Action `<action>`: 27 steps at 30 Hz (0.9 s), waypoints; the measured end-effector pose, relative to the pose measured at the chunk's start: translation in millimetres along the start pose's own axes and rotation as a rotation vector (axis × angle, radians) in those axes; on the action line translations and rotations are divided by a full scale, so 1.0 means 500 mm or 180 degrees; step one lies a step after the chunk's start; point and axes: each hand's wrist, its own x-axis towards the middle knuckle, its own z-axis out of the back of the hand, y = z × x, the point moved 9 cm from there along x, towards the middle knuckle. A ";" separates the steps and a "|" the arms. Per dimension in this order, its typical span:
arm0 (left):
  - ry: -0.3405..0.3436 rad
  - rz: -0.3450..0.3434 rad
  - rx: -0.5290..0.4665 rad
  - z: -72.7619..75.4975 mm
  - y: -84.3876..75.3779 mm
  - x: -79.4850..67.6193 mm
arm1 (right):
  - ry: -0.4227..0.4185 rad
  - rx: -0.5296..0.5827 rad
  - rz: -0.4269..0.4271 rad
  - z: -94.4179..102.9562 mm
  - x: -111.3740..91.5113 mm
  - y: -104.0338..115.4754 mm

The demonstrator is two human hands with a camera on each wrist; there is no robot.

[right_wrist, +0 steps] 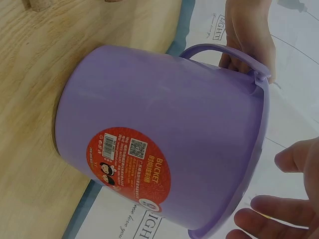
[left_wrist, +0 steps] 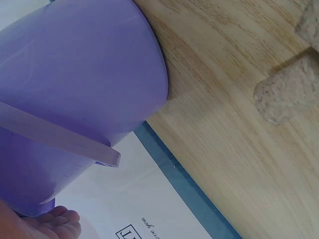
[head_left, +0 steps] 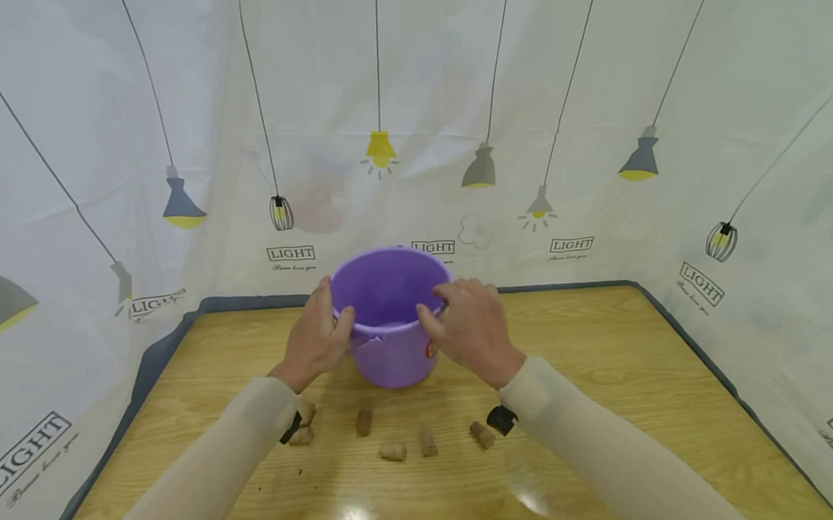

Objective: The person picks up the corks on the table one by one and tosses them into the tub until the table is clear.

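A purple bucket [head_left: 395, 362] stands upright on the wooden table, its opening facing up. My left hand [head_left: 315, 334] grips the rim on the left side, thumb over the edge and fingers outside, near the handle [right_wrist: 227, 50]. On the other side my right hand [head_left: 471, 323] is at the rim; in the right wrist view its thumb and fingers are spread, with a gap between them and the bucket. A red oval label [right_wrist: 132, 169] is stuck on the bucket's wall. Several corks lie in front of it, among them one cork [head_left: 393, 451] on its side.
Another cork [head_left: 364, 423] sits close to the bucket, and one more cork [head_left: 481, 435] lies near the right sleeve. Two corks, including this cork [left_wrist: 286, 92], are beside the left forearm. A white curtain [head_left: 408, 74] with printed lamps surrounds the table [head_left: 567, 362].
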 end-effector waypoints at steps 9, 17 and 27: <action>0.0004 -0.0005 0.0020 0.000 0.001 0.001 | -0.0001 0.0128 -0.0015 0.008 -0.017 -0.007; 0.0012 0.0015 0.0020 0.000 -0.001 -0.001 | -0.0096 0.0314 0.0055 0.017 -0.030 -0.014; 0.0024 0.0056 0.0040 0.000 0.001 -0.001 | 0.0025 0.0336 0.0049 0.014 -0.055 -0.030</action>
